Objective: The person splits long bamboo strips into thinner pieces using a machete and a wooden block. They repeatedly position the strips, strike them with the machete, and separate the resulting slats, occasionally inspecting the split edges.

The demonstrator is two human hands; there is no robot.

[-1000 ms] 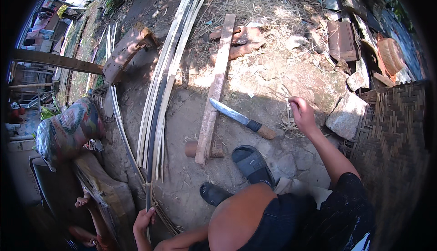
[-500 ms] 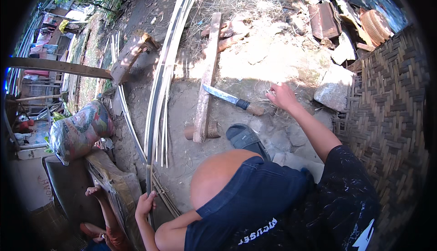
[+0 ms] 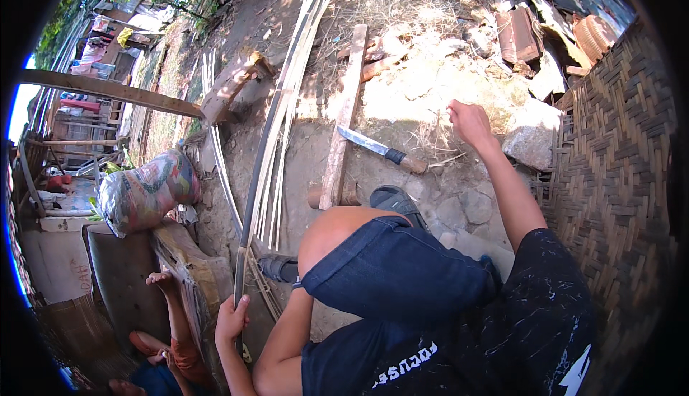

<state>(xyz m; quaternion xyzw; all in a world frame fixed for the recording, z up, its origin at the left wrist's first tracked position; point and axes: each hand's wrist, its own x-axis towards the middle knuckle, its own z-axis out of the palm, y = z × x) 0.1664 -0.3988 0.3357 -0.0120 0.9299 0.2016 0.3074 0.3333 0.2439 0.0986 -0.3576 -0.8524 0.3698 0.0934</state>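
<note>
My left hand (image 3: 231, 318), low on the left, is wrapped round a long dark bamboo strip (image 3: 249, 224) that runs away toward the far edge. Several pale split strips (image 3: 291, 112) lie along its right side. Out to the right, my right hand (image 3: 471, 124) is raised above the ground with its fingers curled in; whether anything small is in them cannot be seen. A large knife (image 3: 364, 142) with a wooden handle rests its blade tip on a narrow wooden plank (image 3: 347, 109). The plank lies across a short piece of log (image 3: 349, 194).
A woven bamboo wall (image 3: 610, 152) stands close on my right, with a big stone (image 3: 532, 134) at its foot. A stuffed sack (image 3: 147, 191) and a wooden beam (image 3: 115, 91) are at left. Below the sack, another person's bare leg (image 3: 176, 313) shows.
My right hand has moved farther away and to the right, its fingers more curled. My left hand keeps hold of the strip. My knee has shifted, and a second sandal shows at its left.
</note>
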